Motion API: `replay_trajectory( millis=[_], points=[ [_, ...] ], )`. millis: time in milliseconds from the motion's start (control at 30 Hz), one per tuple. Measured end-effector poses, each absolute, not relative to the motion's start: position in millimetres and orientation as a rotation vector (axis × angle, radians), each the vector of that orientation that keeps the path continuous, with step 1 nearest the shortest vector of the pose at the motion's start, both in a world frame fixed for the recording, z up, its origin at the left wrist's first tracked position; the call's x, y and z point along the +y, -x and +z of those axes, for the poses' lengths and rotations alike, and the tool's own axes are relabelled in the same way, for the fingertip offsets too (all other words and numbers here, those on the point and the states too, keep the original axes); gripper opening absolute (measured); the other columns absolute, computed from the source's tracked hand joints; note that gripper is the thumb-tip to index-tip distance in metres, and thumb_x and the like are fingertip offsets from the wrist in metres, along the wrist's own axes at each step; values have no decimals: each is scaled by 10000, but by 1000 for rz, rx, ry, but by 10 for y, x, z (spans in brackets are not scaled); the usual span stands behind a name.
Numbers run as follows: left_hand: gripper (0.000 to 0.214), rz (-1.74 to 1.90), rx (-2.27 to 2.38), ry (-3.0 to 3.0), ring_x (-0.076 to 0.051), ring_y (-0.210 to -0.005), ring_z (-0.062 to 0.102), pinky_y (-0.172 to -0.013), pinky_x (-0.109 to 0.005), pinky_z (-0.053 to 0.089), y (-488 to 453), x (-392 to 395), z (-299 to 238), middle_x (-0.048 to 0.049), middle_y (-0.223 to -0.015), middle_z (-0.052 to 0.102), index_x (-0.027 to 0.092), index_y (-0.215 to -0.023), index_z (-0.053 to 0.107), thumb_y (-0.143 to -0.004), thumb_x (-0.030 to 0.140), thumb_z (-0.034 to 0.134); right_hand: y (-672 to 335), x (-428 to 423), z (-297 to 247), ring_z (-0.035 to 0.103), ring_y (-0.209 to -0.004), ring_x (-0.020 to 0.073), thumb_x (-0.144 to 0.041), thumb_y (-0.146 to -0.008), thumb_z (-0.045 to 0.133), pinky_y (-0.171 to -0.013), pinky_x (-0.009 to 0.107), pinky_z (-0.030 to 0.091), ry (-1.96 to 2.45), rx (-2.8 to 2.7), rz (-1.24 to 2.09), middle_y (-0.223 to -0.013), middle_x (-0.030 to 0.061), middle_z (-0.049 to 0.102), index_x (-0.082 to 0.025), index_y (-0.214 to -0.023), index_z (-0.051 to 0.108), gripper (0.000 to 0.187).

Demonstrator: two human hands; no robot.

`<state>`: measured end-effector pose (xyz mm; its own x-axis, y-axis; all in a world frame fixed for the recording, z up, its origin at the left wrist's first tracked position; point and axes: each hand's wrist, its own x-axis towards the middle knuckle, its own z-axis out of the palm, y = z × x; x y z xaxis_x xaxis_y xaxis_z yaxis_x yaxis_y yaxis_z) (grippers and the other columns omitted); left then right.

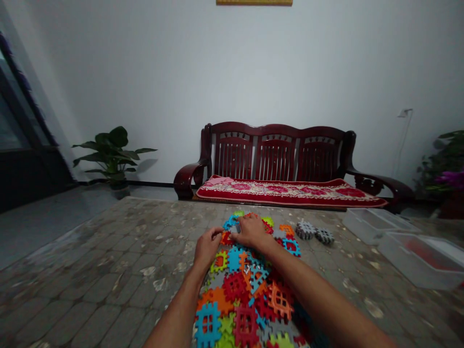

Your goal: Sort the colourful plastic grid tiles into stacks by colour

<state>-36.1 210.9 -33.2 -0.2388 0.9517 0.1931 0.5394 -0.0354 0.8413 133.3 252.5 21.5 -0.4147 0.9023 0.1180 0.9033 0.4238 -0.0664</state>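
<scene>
L hand (206,247), R hand (251,231) — red piece (226,238) btw.

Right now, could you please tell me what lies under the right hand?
Colourful interlocking tiles heaped on the patterned surface; the right hand rests on them. Whatever sits beneath its palm is covered.

Patterned surface (108,270) left of tile pile (246,299) bare; right: grey pieces (313,232), seemingly clear bins (416,256).

Home living room: wooden sofa (277,162), houseplant (110,152)
</scene>
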Motion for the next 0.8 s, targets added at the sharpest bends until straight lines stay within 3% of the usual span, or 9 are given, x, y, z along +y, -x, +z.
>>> replay_trajectory(
  millis=[233,467,800],
  points=[
    [296,1208,1808,-1538,-196,-908,731,-849,-288,543,360,2121,-361,-34,-968,807,199,-980,766,-805,238,531,-1312,2460,257,620,-1142,320,-452,-835,611,-960,402,428,1612,-2511,-71,-1123,168,744,-155,-1175,689,459],
    [310,1204,1815,-1562,-203,-937,731,-859,-286,538,376,2125,-376,-42,-1004,806,189,-1000,764,-807,254,530,-2139,2556,337,619,-1147,288,-386,-816,655,-972,378,459,1456,-2326,132,-1209,99,724,-203,-1370,596,587],
    [313,1156,1852,-1624,-205,-925,733,-841,-283,538,369,2119,-365,-28,-996,810,215,-987,771,-805,278,525,-3947,2815,205,650,-1176,313,-257,-723,699,-1026,415,483,1558,-2165,277,-1240,131,720,-154,-1398,572,694]
  ],
)
